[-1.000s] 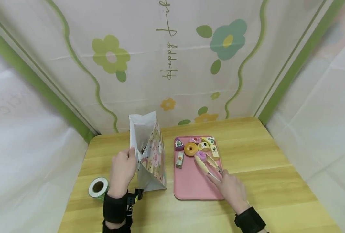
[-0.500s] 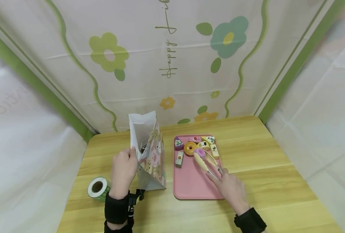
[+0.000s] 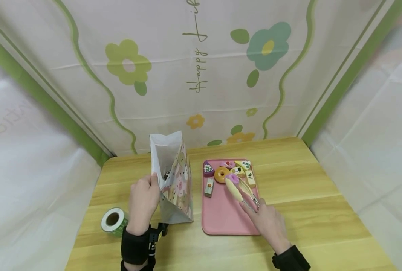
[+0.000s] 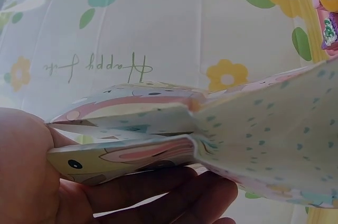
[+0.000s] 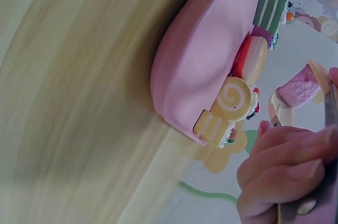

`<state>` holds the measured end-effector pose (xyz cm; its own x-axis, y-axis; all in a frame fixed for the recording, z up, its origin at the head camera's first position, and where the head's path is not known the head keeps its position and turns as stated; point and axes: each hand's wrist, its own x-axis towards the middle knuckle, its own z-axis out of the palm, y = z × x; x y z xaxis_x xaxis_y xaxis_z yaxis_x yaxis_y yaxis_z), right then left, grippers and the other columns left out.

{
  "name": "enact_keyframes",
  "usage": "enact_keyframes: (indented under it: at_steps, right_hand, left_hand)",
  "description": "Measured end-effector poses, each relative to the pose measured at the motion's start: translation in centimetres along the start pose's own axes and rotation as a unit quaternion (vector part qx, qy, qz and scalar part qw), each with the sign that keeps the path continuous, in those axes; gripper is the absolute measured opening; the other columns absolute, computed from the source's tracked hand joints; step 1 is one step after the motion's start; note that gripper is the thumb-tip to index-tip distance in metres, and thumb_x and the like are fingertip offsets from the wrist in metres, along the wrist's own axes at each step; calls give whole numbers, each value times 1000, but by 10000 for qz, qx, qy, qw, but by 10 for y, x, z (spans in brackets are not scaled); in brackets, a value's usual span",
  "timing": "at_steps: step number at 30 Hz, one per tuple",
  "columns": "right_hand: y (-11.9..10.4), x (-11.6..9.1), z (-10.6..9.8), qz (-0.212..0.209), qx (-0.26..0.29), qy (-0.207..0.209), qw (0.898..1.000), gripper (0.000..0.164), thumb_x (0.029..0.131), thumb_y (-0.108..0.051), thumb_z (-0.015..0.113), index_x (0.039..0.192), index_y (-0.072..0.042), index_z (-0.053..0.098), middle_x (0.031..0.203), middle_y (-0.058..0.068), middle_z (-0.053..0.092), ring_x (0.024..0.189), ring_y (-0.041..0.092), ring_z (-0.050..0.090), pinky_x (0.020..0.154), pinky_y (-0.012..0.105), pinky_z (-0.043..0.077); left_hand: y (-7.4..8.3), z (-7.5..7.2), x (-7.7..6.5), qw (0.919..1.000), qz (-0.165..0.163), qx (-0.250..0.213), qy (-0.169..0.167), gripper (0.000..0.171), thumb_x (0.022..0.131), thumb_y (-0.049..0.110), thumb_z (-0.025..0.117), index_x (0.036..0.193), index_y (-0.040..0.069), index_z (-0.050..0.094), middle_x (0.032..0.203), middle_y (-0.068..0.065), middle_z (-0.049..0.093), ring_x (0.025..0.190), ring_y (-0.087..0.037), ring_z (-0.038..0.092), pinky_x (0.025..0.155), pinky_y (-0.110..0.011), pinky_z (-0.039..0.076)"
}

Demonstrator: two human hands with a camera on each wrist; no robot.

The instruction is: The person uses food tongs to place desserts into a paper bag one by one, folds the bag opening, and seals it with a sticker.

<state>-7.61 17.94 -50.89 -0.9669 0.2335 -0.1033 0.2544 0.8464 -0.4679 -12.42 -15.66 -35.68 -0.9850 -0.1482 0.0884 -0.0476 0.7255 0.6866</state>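
In the head view my left hand [image 3: 144,199] grips the near side edge of a standing paper bag [image 3: 178,184] printed with cartoon animals. The bag's mouth gapes, and something dark shows inside. The left wrist view has the bag's folded side [image 4: 127,160] between thumb and fingers. My right hand [image 3: 268,223] holds food tongs [image 3: 234,190] with pale tips, over a pink tray [image 3: 224,218]. Between those tips is a small pink-purple toy doughnut [image 3: 231,178]; the right wrist view shows this pink piece [image 5: 299,87] raised off the tray.
Toy cakes stand at the tray's back, among them an orange doughnut [image 3: 222,174], a purple cake slice [image 3: 208,169] and a green layered cake [image 3: 209,187]. Left of the bag is a green-and-white roll [image 3: 114,221]. A flowered cloth wall [image 3: 173,101] rises behind the wooden table [image 3: 295,177].
The tongs have shifted slightly left and up with the pink-purple doughnut, closer to the orange doughnut. My left hand stays on the bag.
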Motion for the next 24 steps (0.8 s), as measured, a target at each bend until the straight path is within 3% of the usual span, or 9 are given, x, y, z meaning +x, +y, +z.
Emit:
enact_keyframes:
  at_steps: [7,16,20,24]
  right_hand:
    - [-1,1,1,69,231,-127,9996,100,82,-84,40,126,4,55,59,6,44,45,18,44,41,32,29]
    - [-3,0,-2,40,203,-154,9997,99,81,-85,40,121,4,55,60,7,44,46,18,45,41,33,29]
    - [-3,-1,-2,21,225,-137,9996,101,81,-85,39,123,5,55,61,8,45,47,19,45,40,33,29]
    - [-4,-1,-3,87,240,-190,9995,108,81,-86,39,136,7,48,61,7,45,46,18,44,41,33,29]
  left_hand:
    - [0,1,1,10000,3,-87,45,44,107,27,38,80,2,62,60,-8,49,45,-20,42,42,-31,33]
    - [0,-1,-1,9999,116,-20,108,47,107,26,38,65,7,46,56,-7,42,44,-20,40,43,-31,32]
    - [0,0,-1,9998,107,-38,141,46,107,26,38,67,6,51,57,-7,45,45,-21,41,43,-31,32]
    - [0,0,-1,9999,59,-90,126,46,107,26,38,71,5,56,58,-8,48,46,-21,42,43,-32,33]
